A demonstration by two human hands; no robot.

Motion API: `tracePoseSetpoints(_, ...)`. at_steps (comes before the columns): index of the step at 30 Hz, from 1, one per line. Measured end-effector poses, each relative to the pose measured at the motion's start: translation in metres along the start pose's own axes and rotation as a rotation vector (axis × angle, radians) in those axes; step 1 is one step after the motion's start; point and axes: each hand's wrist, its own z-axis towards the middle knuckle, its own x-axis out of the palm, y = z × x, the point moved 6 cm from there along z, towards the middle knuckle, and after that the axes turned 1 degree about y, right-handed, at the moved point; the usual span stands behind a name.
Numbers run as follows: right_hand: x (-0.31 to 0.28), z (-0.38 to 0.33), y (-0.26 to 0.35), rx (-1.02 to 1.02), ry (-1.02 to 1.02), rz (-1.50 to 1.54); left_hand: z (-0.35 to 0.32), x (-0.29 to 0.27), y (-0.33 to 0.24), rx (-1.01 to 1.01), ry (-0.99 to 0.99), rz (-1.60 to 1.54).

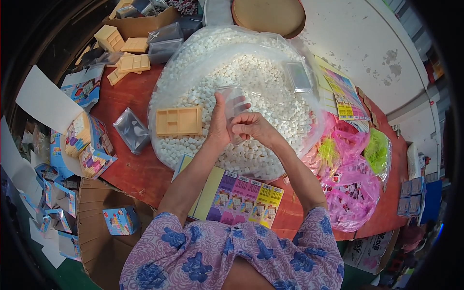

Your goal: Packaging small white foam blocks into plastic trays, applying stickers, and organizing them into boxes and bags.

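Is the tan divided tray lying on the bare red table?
No, the tan divided tray rests on the big clear bag of white pieces, left of both hands.

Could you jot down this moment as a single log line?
left hand: holds small clear bag | right hand: pinches bag | below: big bag of white blocks | beside: tan tray

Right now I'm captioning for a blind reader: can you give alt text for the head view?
Two hands, left hand and right hand, hold a small clear bag above a big plastic sack of white pieces on a red table. A tan tray lies on the sack; colourful cards sit nearer the person.
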Motion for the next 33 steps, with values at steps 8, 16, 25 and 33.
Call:
tracePoseSetpoints(8,-0.001,-0.003,-0.006,0.012,0.028,0.024,-0.001,0.002,0.005,-0.037,0.018,0.031)
tracePoseSetpoints(16,0.001,-0.004,-0.005,0.028,0.024,0.007,-0.003,0.005,0.006,-0.052,0.019,0.038)
tracePoseSetpoints(25,-0.011,-0.037,0.081,-0.401,-0.526,-1.354,0.001,-0.012,-0.032,0.207,-0.323,0.345)
tracePoseSetpoints(33,0.005,-0.004,0.022,-0.169,-0.088,-0.152,-0.002,0.003,-0.009,0.026,-0.086,0.032)
